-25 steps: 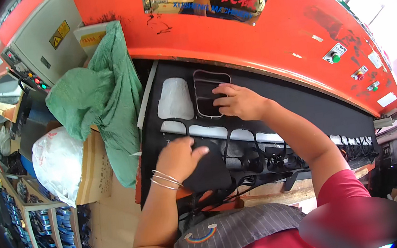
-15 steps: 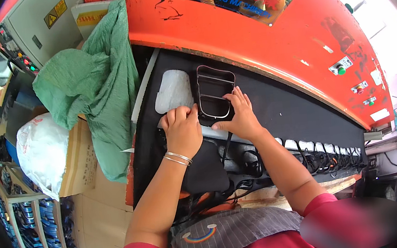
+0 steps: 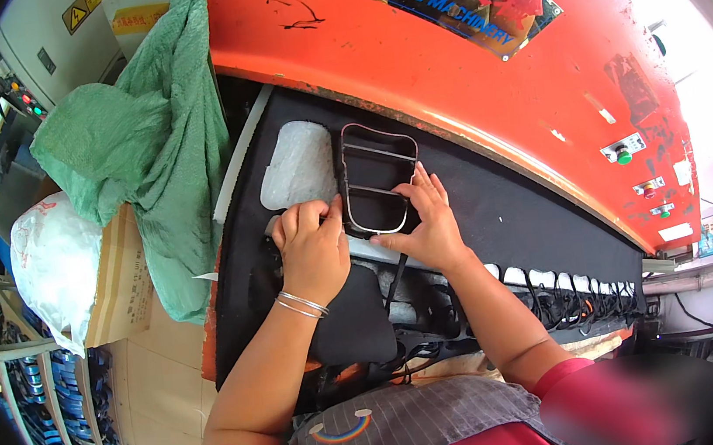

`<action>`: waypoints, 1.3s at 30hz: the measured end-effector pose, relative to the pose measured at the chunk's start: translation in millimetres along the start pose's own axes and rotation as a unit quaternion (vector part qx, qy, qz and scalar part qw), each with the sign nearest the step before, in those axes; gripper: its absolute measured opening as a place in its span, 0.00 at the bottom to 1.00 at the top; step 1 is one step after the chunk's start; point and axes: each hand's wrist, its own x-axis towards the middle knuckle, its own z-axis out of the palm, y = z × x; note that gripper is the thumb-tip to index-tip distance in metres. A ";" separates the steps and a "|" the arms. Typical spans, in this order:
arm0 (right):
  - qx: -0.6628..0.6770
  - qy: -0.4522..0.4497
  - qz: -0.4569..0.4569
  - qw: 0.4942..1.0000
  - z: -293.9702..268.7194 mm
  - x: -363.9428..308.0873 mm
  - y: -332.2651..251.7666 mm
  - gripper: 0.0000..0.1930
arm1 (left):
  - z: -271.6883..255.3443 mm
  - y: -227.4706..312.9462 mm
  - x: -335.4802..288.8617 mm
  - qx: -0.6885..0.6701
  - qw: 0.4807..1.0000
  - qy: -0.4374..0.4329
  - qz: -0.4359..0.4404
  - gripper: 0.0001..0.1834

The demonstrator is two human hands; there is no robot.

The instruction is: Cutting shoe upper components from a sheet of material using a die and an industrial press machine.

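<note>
Both hands press the black grille frame [image 3: 374,181] at centre — left hand [image 3: 314,249] curled, right hand [image 3: 427,223] spread; uneven pressure could shift it.

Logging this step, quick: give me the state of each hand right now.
Left hand: fingers curled, gripping the left edge of the black grille frame.
Right hand: open, fingers spread, pressing on the frame's lower right edge.

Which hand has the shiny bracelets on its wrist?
The left hand. Thin silver bangles circle its wrist, while the right hand, touching the black slotted plastic frame, has a bare wrist.
</note>
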 end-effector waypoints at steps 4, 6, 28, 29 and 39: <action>-0.022 0.012 -0.014 1.000 0.3 11.8 8.7 0.39 | 9.9 -2.5 13.2 0.012 1.000 0.010 0.010 0.18; -0.048 0.007 -0.012 0.999 0.4 19.8 13.0 0.40 | 13.3 -3.5 22.2 0.023 1.000 0.014 0.015 0.18; -0.042 0.667 0.346 0.658 -476.0 -239.8 462.1 0.37 | 126.3 379.8 189.1 -0.283 0.864 -0.129 0.395 0.15; 0.000 0.620 0.474 0.626 -479.9 -239.3 480.0 0.40 | 143.1 384.6 206.7 -0.234 0.884 -0.130 0.384 0.15; 0.074 0.659 0.233 0.712 -430.7 -232.6 397.5 0.37 | 80.7 235.0 79.5 -0.106 0.932 -0.335 0.090 0.16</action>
